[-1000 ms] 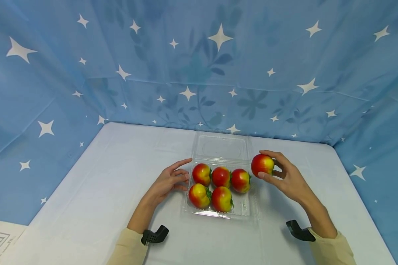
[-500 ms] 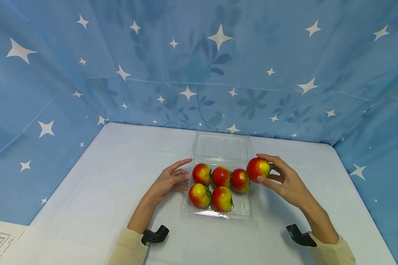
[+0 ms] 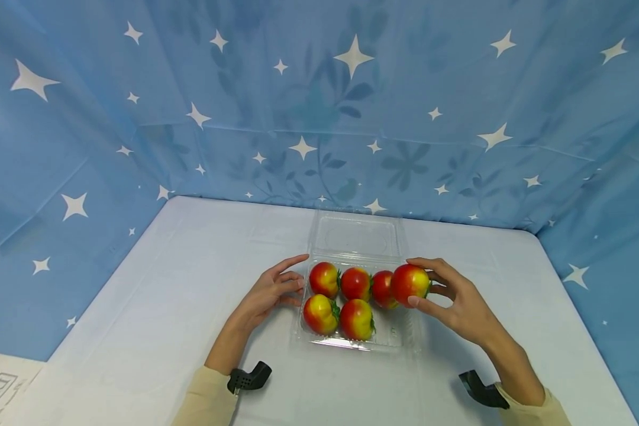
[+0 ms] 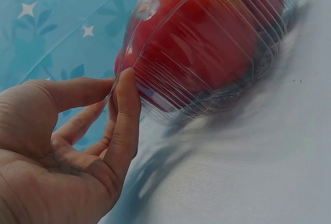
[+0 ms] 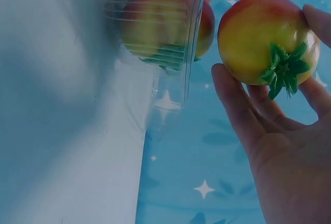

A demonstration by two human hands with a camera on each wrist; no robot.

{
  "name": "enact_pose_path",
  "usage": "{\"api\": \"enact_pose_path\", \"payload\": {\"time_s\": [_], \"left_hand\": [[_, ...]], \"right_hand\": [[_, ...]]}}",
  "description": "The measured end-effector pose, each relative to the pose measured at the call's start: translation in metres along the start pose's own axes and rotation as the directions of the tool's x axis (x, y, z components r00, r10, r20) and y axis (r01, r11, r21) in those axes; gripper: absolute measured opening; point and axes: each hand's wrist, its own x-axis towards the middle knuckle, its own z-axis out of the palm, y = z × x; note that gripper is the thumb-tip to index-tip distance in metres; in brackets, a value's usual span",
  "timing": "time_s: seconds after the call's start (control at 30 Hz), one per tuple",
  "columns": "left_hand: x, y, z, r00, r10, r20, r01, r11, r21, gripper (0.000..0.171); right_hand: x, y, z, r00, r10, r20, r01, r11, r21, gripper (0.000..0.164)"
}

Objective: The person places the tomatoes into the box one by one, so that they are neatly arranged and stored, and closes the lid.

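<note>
A clear plastic clamshell container [image 3: 389, 332] lies on the table with its lid [image 3: 358, 234] folded back. Inside, several red-and-yellow tomatoes with green leafy tops sit in two rows; one is the front tomato [image 3: 357, 320]. My right hand [image 3: 460, 305] holds another tomato [image 3: 409, 285] between thumb and fingers, over the right side of the container. It overlaps the back-right tomato [image 3: 383, 290] in the head view. In the right wrist view the held tomato's green top [image 5: 285, 69] faces the palm. My left hand [image 4: 88, 136] pinches the container's left rim between thumb and finger.
A white cloth covers the table [image 3: 191, 266]. Behind and at both sides hangs a blue curtain [image 3: 319, 118] with white stars. At the lower left lies a pale printed sheet [image 3: 2, 384]. Both wrists wear black camera mounts [image 3: 250, 376].
My right hand has carried its tomato left and toward me, from beside the container to above its right part. My left hand has stayed at the rim.
</note>
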Motion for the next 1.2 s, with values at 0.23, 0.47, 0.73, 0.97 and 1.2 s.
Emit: {"api": "enact_pose_path", "payload": {"time_s": [0.23, 0.47, 0.73, 0.97, 1.2], "left_hand": [[0.000, 0.000, 0.000, 1.000, 0.002, 0.001, -0.002, 1.000, 0.006, 0.058], [0.000, 0.000, -0.001, 1.000, 0.004, -0.001, -0.004, 1.000, 0.012, 0.058], [0.000, 0.001, 0.001, 1.000, 0.001, 0.002, -0.002, 1.000, 0.011, 0.058], [0.000, 0.001, 0.001, 1.000, 0.003, 0.002, -0.003, 1.000, 0.005, 0.059], [0.000, 0.002, 0.001, 1.000, 0.009, 0.013, -0.009, 1.000, -0.012, 0.059]], "right_hand": [[-0.003, -0.005, 0.003, 0.999, -0.029, 0.020, 0.029, 0.999, -0.021, 0.064], [-0.006, -0.008, 0.006, 0.997, 0.011, 0.071, -0.005, 0.997, -0.080, 0.059], [-0.010, -0.009, 0.010, 0.994, 0.001, 0.105, 0.012, 0.992, -0.122, 0.061], [-0.012, -0.005, 0.013, 0.991, 0.003, 0.134, 0.013, 0.992, -0.122, 0.061], [-0.015, -0.001, 0.019, 0.989, -0.004, 0.148, 0.019, 0.995, -0.102, 0.061]]}}
